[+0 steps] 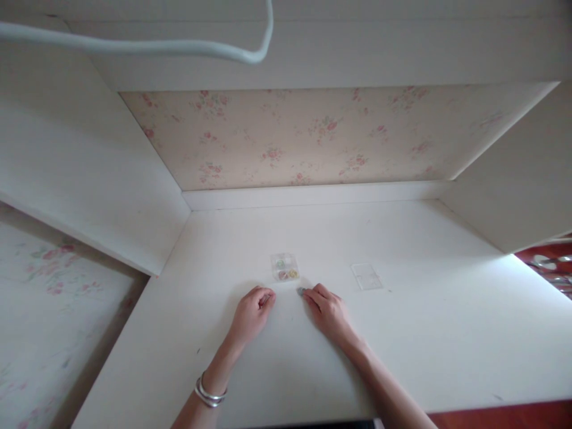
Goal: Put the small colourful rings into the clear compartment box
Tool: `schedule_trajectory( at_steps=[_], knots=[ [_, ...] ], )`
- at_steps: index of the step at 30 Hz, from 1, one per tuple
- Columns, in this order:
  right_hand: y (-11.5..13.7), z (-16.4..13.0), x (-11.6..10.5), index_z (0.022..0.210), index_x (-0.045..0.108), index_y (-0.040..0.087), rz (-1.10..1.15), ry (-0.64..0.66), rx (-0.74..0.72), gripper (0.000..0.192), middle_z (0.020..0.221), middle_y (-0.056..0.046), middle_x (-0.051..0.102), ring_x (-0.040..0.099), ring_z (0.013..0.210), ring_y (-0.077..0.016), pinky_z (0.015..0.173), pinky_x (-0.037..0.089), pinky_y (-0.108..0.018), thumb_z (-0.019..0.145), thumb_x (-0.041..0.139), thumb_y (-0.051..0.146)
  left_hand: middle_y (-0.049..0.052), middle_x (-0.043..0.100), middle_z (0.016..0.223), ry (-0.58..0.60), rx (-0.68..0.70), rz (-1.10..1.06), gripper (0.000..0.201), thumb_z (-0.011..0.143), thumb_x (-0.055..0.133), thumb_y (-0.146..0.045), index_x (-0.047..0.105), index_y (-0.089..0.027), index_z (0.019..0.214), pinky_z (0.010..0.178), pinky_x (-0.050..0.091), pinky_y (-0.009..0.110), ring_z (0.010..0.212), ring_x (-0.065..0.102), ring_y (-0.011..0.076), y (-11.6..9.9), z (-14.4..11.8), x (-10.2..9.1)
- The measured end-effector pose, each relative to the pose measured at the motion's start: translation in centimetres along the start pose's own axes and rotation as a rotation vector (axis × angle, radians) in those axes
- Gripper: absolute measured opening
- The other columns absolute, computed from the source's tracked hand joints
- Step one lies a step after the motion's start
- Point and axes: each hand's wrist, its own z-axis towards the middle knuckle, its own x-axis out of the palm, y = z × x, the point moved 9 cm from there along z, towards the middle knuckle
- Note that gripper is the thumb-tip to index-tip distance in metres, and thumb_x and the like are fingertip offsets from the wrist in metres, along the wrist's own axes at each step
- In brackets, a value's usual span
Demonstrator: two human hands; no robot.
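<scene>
My right hand [329, 311] rests on the white tabletop, its fingertips closed on a small grey object [301, 291] whose kind is too small to tell. Across from it, my left hand [252, 313] is curled closed on the table. Whether anything sits inside its fingers is hidden. Just beyond and between both hands stands a small clear plastic box [285, 254] with compartments. Small green, reddish and yellow pieces lie in separate compartments of it. A flat clear plastic lid [367, 276] lies apart, to the right and beyond my right hand.
White side panels [107, 149] flank the white tabletop [250, 238], with floral wallpaper [313, 137] behind. A white cable [156, 47] hangs across the upper left. Shiny items [549, 262] on a red surface appear past the right edge.
</scene>
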Motion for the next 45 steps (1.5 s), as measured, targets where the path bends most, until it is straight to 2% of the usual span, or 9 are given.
schedule_trajectory(
  at_steps=[6,12,18,22,25,29,33,38,45],
  knots=[
    [-0.8,0.3,-0.8,0.095,0.065,0.023,0.191,-0.098,0.081,0.03,0.086,-0.004,0.059,0.058,0.074,-0.0139,0.067,0.045,-0.024,0.094,0.037,0.033,0.0,0.058,0.073,0.0,0.016,-0.011,0.023,0.087,0.045,-0.032,0.064,-0.019,0.085,0.063,0.04,0.023,0.065,0.052,0.012,0.1,-0.4,0.1],
    [0.1,4.2,-2.1,0.092,0.067,0.021,0.178,-0.196,0.056,0.03,0.082,-0.005,0.059,0.055,0.069,-0.0132,0.063,0.043,-0.024,0.092,0.042,0.037,0.001,0.06,0.077,0.018,0.019,-0.038,0.021,0.086,0.045,-0.028,0.064,-0.019,0.084,0.064,0.041,0.022,0.068,0.054,0.0122,0.4,-0.4,0.3],
    [0.8,8.8,-1.2,0.092,0.068,0.023,0.069,-0.161,-0.017,0.029,0.083,-0.003,0.059,0.055,0.068,-0.012,0.065,0.042,-0.023,0.091,0.042,0.035,0.002,0.06,0.077,-0.004,0.007,-0.06,0.02,0.086,0.046,-0.028,0.064,-0.018,0.085,0.065,0.042,0.023,0.069,0.054,0.0123,0.6,-0.4,0.0],
    [0.3,9.8,-0.2,0.086,0.069,0.024,0.025,-0.089,-0.021,0.028,0.08,-0.001,0.059,0.055,0.066,-0.0109,0.064,0.04,-0.022,0.09,0.043,0.035,0.002,0.061,0.078,0.0,0.014,-0.047,0.02,0.086,0.046,-0.027,0.064,-0.018,0.086,0.065,0.042,0.023,0.069,0.055,0.0127,0.5,-0.5,-0.1],
    [-0.9,9.3,-1.4,0.087,0.069,0.023,0.072,-0.143,0.023,0.03,0.078,-0.002,0.058,0.055,0.065,-0.0119,0.063,0.04,-0.023,0.089,0.043,0.038,0.002,0.061,0.078,0.0,0.024,-0.028,0.02,0.086,0.045,-0.026,0.064,-0.019,0.085,0.065,0.041,0.023,0.069,0.055,0.0126,0.4,-0.6,-0.1],
    [-2.9,6.9,-2.9,0.086,0.07,0.02,0.153,-0.204,0.108,0.034,0.075,-0.004,0.058,0.053,0.063,-0.0131,0.06,0.041,-0.025,0.088,0.044,0.042,0.002,0.061,0.077,-0.002,0.029,0.01,0.021,0.087,0.045,-0.027,0.064,-0.02,0.085,0.064,0.042,0.022,0.069,0.055,0.0128,0.0,-0.6,0.0],
    [-4.5,3.7,-2.9,0.083,0.07,0.019,0.203,-0.212,0.203,0.035,0.073,-0.004,0.058,0.052,0.062,-0.0138,0.058,0.04,-0.026,0.087,0.045,0.044,0.003,0.062,0.079,0.004,0.039,0.025,0.021,0.088,0.044,-0.028,0.064,-0.02,0.086,0.066,0.044,0.023,0.071,0.057,0.0133,-1.0,-0.7,0.4],
    [-4.9,1.2,-2.2,0.087,0.069,0.019,0.227,-0.231,0.25,0.034,0.073,-0.003,0.057,0.051,0.061,-0.0136,0.059,0.04,-0.026,0.089,0.045,0.043,0.003,0.063,0.086,0.092,0.101,0.06,0.021,0.09,0.042,-0.027,0.063,-0.022,0.088,0.07,0.046,0.023,0.074,0.06,0.0129,-3.5,-0.4,2.2],
    [-4.5,1.0,-2.2,0.087,0.069,0.02,0.25,-0.246,0.208,0.033,0.073,-0.002,0.057,0.05,0.059,-0.0119,0.057,0.04,-0.024,0.089,0.043,0.041,0.003,0.062,0.093,0.171,0.174,0.319,0.024,0.092,0.041,-0.032,0.062,-0.026,0.102,0.072,0.047,0.024,0.084,0.061,0.0151,-5.9,0.8,5.1]
  ],
)
